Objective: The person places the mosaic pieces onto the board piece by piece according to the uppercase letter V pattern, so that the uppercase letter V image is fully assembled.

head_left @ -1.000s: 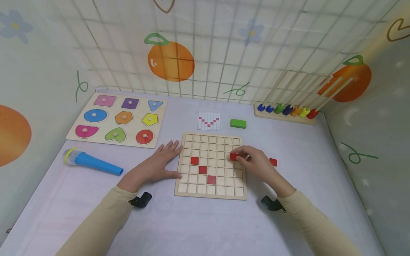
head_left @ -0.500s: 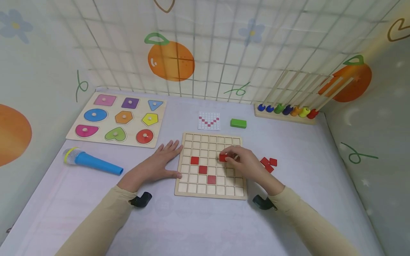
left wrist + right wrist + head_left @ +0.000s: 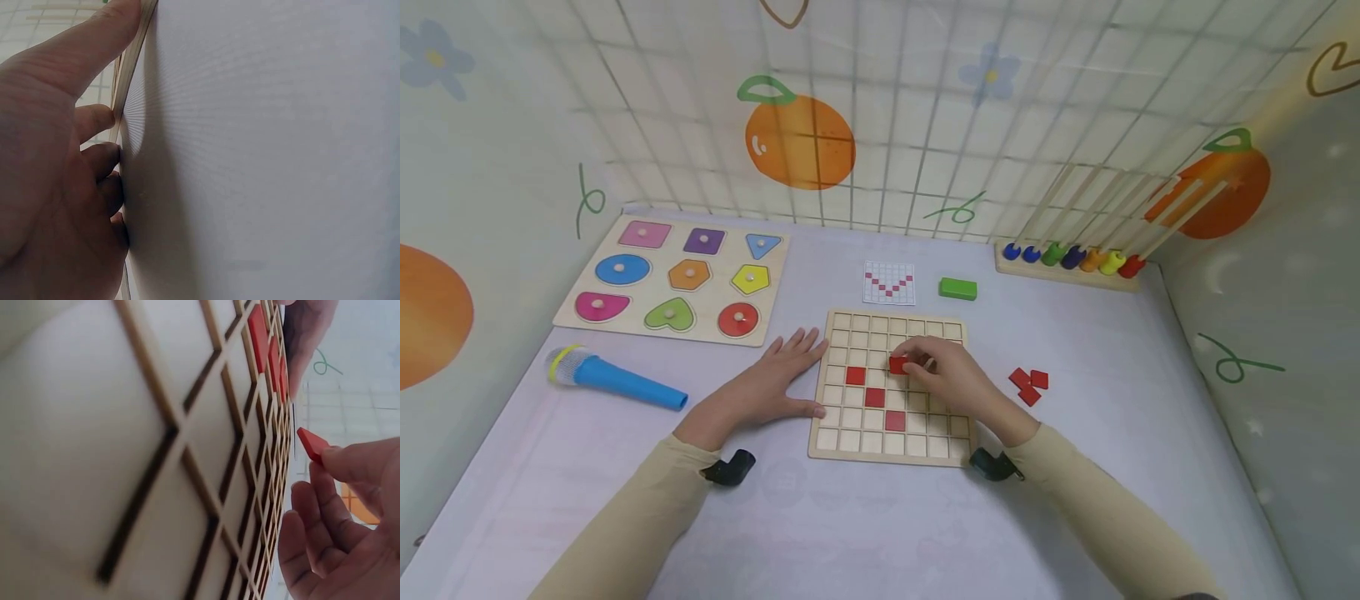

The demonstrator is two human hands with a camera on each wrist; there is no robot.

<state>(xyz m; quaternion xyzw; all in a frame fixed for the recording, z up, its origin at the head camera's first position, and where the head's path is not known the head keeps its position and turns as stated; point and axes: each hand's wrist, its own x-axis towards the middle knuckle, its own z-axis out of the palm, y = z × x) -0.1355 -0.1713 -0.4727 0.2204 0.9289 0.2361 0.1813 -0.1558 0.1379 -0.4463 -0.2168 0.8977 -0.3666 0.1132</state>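
A wooden grid board [image 3: 850, 437] lies in the middle of the table, with three red square tiles [image 3: 874, 397] set in a diagonal. My right hand [image 3: 942, 375] hovers over the board and pinches a red tile [image 3: 898, 364] [image 3: 311, 444] just above the cells, right of the top placed tile. My left hand [image 3: 775, 375] lies flat on the table with its fingertips against the board's left edge [image 3: 128, 69]. Three loose red tiles [image 3: 1028, 383] lie to the right of the board.
A small pattern card [image 3: 889, 283] and a green block [image 3: 958, 288] lie behind the board. A shape puzzle [image 3: 673, 279] sits at the back left, a blue toy microphone [image 3: 613, 381] at the left, and a rod-and-bead rack [image 3: 1071, 260] at the back right. Patterned walls enclose the table.
My right hand has carried the red tile leftwards, from the board's right side to over its middle columns. The left hand has stayed put.
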